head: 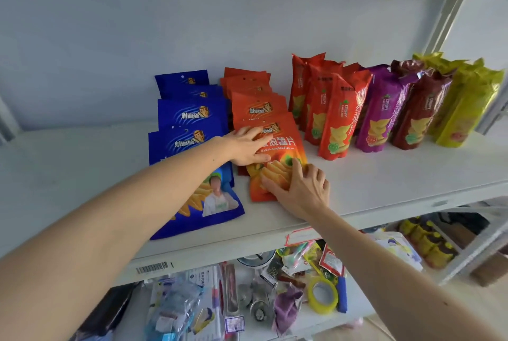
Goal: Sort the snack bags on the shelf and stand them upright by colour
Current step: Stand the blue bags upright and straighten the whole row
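On the white shelf [384, 175] a row of several blue snack bags [192, 115] leans back beside a row of several orange flat bags [258, 104]. My left hand [247, 146] lies flat with straight fingers on the left part of the front orange bag [286, 148]. My right hand [299, 189] presses on that bag's lower right part, fingers spread. To the right stand red-orange tall bags [330, 109], purple bags [382, 112], dark red bags [423, 109] and yellow bags [467, 104], all upright and grouped by colour.
The shelf's left part [68, 175] is bare, with the wall behind. Below, a lower shelf [247, 299] holds clutter: a yellow tape roll [323, 296], packets, small metal items. A barcode label [151, 267] sits on the shelf's front edge. A metal upright [450, 16] stands at right.
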